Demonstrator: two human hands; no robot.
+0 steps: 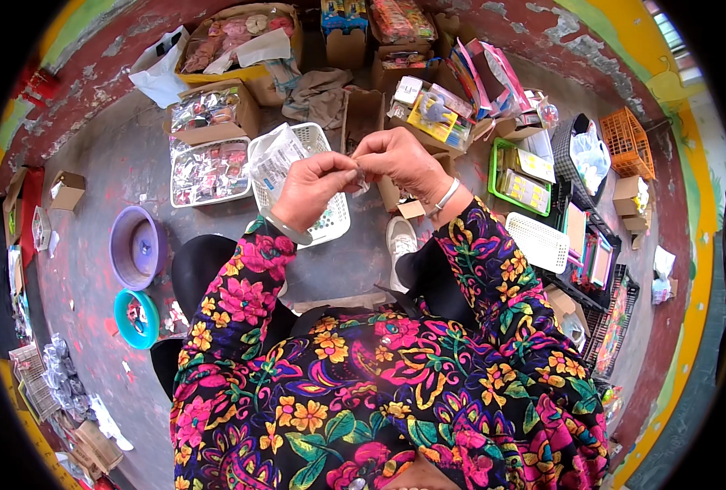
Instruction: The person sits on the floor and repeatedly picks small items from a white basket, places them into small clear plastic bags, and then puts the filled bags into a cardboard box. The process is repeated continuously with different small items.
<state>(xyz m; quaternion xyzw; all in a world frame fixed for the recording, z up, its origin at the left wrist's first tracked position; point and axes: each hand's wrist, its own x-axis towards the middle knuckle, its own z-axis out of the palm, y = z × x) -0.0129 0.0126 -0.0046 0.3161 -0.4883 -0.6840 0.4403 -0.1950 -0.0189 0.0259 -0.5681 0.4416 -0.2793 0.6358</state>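
Note:
Both hands are raised together over a white basket (336, 226). My left hand (312, 189) is closed, its thumb and fingertips pinched together. Close against it, my right hand (405, 167) also pinches. Between the fingertips a small clear plastic bag (363, 181) shows in part; what is inside it I cannot make out. A clear package with a printed white label (279, 157) leans in the basket, beside my left hand. Small items lie lower in the basket, partly hidden by my hands.
Left of the basket stands another white basket (176, 186) full of small packets, with a cardboard box (248, 114) behind it. A purple basin (119, 245) and a teal basin (121, 314) sit at the left. On the right are a green basket (493, 175) and a white tray (538, 242).

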